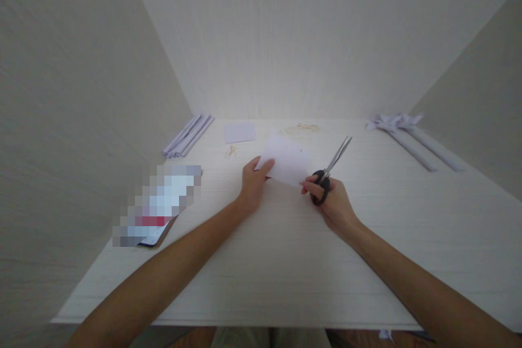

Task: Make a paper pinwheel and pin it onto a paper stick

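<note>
My left hand [253, 184] pinches the left edge of a white sheet of paper [285, 159], its thumb lying on top. The sheet is held a little tilted over the middle of the table. In my right hand [335, 201] is a pair of scissors [326, 179] with black handles, its metal blades pointing up and away to the right. The right fingers are hooked through the handles, and their tips come close to the paper's lower right corner. Whether those fingertips touch the paper, I cannot tell.
Rolled paper tubes [190, 136] lie at the back left, near a pale paper stack [240, 132] and small thin pieces [230, 151]. A phone [163, 206], pixelated, rests at left. Paper sticks with frilled ends [411, 136] lie at right. Walls [277, 54] enclose the table [285, 272].
</note>
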Motion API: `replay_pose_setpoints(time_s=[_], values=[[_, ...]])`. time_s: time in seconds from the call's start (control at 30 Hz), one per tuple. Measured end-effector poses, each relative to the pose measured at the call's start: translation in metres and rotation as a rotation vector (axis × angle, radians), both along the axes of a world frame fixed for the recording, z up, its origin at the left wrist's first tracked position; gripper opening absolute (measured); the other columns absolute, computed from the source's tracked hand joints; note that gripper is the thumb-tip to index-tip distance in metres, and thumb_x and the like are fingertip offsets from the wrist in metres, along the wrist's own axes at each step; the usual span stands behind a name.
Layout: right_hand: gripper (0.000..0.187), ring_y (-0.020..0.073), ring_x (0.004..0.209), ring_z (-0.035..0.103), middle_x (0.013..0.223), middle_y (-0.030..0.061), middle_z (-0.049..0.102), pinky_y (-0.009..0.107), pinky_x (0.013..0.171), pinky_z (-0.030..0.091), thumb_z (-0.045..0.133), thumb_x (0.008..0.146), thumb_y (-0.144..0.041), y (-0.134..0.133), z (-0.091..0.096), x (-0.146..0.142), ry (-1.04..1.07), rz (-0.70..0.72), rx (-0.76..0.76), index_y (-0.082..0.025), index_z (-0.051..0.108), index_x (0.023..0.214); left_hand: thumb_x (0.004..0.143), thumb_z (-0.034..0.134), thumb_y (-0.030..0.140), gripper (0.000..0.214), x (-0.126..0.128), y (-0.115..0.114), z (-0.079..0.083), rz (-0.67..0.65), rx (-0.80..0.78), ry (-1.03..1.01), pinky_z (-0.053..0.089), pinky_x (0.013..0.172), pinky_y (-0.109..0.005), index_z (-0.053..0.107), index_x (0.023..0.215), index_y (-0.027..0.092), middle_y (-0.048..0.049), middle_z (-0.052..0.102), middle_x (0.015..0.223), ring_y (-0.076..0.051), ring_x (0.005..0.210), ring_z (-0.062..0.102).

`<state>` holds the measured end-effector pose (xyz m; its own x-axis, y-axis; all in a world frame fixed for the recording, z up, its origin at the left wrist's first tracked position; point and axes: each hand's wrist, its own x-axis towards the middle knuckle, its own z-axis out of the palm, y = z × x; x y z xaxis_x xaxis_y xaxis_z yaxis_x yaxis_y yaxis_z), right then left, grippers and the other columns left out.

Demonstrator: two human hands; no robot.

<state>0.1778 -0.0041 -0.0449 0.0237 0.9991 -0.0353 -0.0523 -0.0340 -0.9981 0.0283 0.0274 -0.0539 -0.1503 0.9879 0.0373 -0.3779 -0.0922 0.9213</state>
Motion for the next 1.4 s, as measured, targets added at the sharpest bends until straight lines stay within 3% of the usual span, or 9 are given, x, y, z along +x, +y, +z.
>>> replay_pose_setpoints(time_s=[0.27, 0.47, 0.63, 0.7, 0.8, 0.93, 1.07, 1.27, 1.4], values=[[0.016, 0.0071, 0.045, 0.033, 0.056, -0.0016, 0.049, 0.022, 0.04, 0.021, 0.061, 0.062, -0.03, 0.007, -0.001, 0.004, 0.009, -0.265, 0.112, -0.014, 0.057, 0.064, 0.059, 0.066, 0.028, 0.017, -0.001, -0.003, -0.001, -0.096, 0.019, 0.13, 0.042, 0.053, -0.022, 0.062, 0.069, 0.014, 0.0012, 0.06, 0.058, -0.009, 0.053, 0.053], [0.014, 0.0056, 0.043, 0.033, 0.056, -0.0026, 0.05, 0.021, 0.038, 0.021, 0.064, 0.059, -0.026, 0.01, -0.001, 0.003, 0.158, -0.297, 0.105, -0.015, 0.058, 0.065, 0.057, 0.067, 0.029, 0.019, 0.002, -0.01, 0.003, -0.286, -0.004, 0.244, 0.046, 0.062, -0.028, 0.063, 0.069, 0.014, -0.0038, 0.065, 0.068, -0.014, 0.06, 0.058], [0.012, 0.0053, 0.04, 0.031, 0.051, -0.0041, 0.047, 0.021, 0.037, 0.019, 0.062, 0.06, -0.027, 0.009, 0.001, 0.001, 0.191, -0.322, 0.108, -0.015, 0.058, 0.061, 0.05, 0.073, 0.024, 0.036, 0.006, -0.015, 0.003, -0.18, 0.033, 0.249, 0.046, 0.077, -0.031, 0.062, 0.083, 0.018, -0.0065, 0.065, 0.094, -0.018, 0.086, 0.059], [0.019, 0.0057, 0.041, 0.031, 0.056, -0.0014, 0.052, 0.022, 0.036, 0.019, 0.061, 0.064, -0.033, 0.007, 0.002, 0.001, 0.145, -0.275, 0.097, -0.014, 0.058, 0.063, 0.052, 0.072, 0.027, 0.03, 0.007, -0.014, 0.003, -0.113, 0.015, 0.247, 0.046, 0.074, -0.031, 0.062, 0.079, 0.017, -0.0066, 0.066, 0.09, -0.018, 0.084, 0.059], [0.026, 0.0065, 0.041, 0.03, 0.053, -0.0013, 0.05, 0.022, 0.037, 0.018, 0.059, 0.066, -0.039, 0.002, 0.004, 0.001, -0.018, -0.082, 0.069, -0.013, 0.062, 0.07, 0.055, 0.07, 0.03, 0.025, 0.008, -0.013, 0.003, -0.042, -0.009, 0.233, 0.048, 0.067, -0.031, 0.061, 0.074, 0.017, -0.0051, 0.065, 0.074, -0.019, 0.075, 0.06], [0.023, 0.0075, 0.046, 0.035, 0.053, -0.0017, 0.051, 0.022, 0.042, 0.024, 0.06, 0.066, -0.036, -0.003, 0.006, -0.001, -0.192, 0.113, 0.069, -0.013, 0.063, 0.064, 0.057, 0.068, 0.03, 0.022, 0.013, -0.014, 0.004, 0.002, 0.007, 0.202, 0.047, 0.063, -0.028, 0.06, 0.072, 0.016, -0.0036, 0.064, 0.07, -0.017, 0.071, 0.059], [0.021, 0.0084, 0.049, 0.038, 0.058, 0.0014, 0.057, 0.022, 0.044, 0.027, 0.06, 0.065, -0.034, -0.004, 0.004, -0.002, -0.194, 0.15, 0.048, -0.013, 0.06, 0.062, 0.058, 0.067, 0.029, 0.02, 0.017, -0.02, 0.008, -0.011, 0.022, 0.243, 0.047, 0.066, -0.028, 0.061, 0.07, 0.015, -0.0037, 0.065, 0.075, -0.016, 0.072, 0.059], [0.019, 0.007, 0.044, 0.034, 0.052, -0.0012, 0.053, 0.021, 0.041, 0.022, 0.06, 0.066, -0.032, -0.003, 0.002, -0.001, -0.034, 0.158, 0.017, -0.014, 0.055, 0.06, 0.059, 0.065, 0.026, 0.012, 0.016, -0.026, 0.014, -0.066, 0.049, 0.362, 0.046, 0.065, -0.028, 0.06, 0.065, 0.016, -0.0026, 0.065, 0.072, -0.015, 0.068, 0.059], [0.018, 0.007, 0.044, 0.035, 0.052, -0.0009, 0.052, 0.021, 0.041, 0.022, 0.06, 0.066, -0.03, -0.002, 0.002, 0.0, 0.017, 0.167, 0.014, -0.013, 0.055, 0.059, 0.058, 0.065, 0.026, 0.012, 0.016, -0.026, 0.016, -0.018, -0.006, 0.42, 0.045, 0.061, -0.027, 0.058, 0.06, 0.017, -0.0013, 0.063, 0.066, -0.015, 0.063, 0.058]])
